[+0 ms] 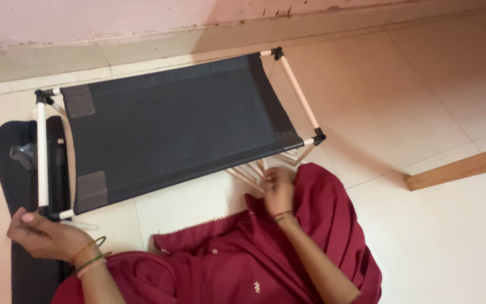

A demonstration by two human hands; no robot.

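On the pale tiled floor [423, 112], by the wall: rack of white tubes w/ black corner joints [43, 152], one dark fabric panel [170, 129] already stretched across the top frame, all four corners joined. Judged partly built — a bunch of loose pale tubes [248, 174] lies under its near edge, not fitted. Right hand [278, 191] curled round those tubes, fingers closed. Left hand [40, 232] loosely closed beside near-left corner joint; can't tell if it grips anything. More black fabric [26, 174] flat at left, unused. Maroon garment [265, 253] drapes over near work area, crowding reach. Wooden board [459, 167] lies well apart, right.
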